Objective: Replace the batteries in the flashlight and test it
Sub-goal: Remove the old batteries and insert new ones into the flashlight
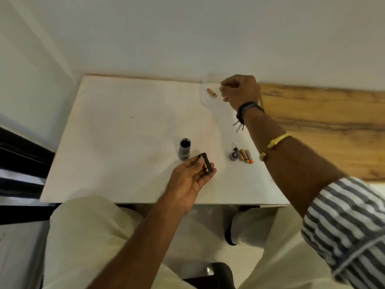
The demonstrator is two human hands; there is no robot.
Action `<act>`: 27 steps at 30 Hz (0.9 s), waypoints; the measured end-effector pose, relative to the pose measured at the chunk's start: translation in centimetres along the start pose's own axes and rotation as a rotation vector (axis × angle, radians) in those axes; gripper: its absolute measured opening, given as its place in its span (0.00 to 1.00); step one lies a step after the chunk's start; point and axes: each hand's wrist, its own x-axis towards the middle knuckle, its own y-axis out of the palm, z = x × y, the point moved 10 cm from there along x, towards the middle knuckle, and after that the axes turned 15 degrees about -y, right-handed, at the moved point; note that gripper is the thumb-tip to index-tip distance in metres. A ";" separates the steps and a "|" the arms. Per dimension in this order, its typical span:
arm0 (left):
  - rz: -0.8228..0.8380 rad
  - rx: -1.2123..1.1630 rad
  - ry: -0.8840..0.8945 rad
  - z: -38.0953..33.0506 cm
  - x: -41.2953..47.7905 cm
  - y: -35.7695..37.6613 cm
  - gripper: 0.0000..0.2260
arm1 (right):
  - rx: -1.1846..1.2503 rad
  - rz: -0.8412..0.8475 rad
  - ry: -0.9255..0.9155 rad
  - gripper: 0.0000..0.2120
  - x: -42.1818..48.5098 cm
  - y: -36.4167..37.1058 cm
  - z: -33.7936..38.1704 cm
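The grey flashlight body (184,149) stands upright on the white table (116,130) with its open end up. My left hand (188,180) holds the black battery holder (205,163) just right of it; a battery shows inside the holder. My right hand (239,91) reaches to the table's far edge, fingers closed at a clear plastic container (205,94) that has one battery (212,92) in it. What my fingers hold is hidden. The flashlight's end cap (235,156) and several loose batteries (245,155) lie at the right.
A wooden counter (325,122) adjoins the table on the right. A white wall rises directly behind the table. My legs in light trousers sit below the table's near edge, with dark window framing at the left.
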 end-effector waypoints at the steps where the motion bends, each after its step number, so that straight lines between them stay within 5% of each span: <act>1: -0.003 0.006 0.004 -0.2 0.2 -0.1 0.08 | -0.069 0.019 -0.015 0.05 1.1 0.4 -0.1; 6: -0.002 0.002 0.004 -0.7 0.6 -0.4 0.09 | -0.399 0.201 -0.090 0.06 4.8 3.7 -0.9; 9: 0.012 -0.028 -0.001 -0.7 0.6 -0.3 0.09 | -0.584 0.336 -0.111 0.18 5.4 6.2 -2.0; 15: 0.025 -0.048 -0.014 -0.5 0.5 0.0 0.08 | -0.657 0.349 -0.123 0.20 5.2 6.2 -1.7; 19: 0.020 -0.026 -0.013 -0.7 0.0 0.1 0.09 | -0.480 0.228 -0.093 0.10 4.1 3.8 -0.8; 23: 0.006 -0.008 -0.003 -0.7 -0.6 0.2 0.09 | -0.239 0.157 -0.060 0.18 1.5 1.3 1.1; 27: 0.011 0.007 0.008 -0.4 -1.3 0.2 0.09 | 0.017 0.104 0.006 0.14 -3.1 -1.4 2.6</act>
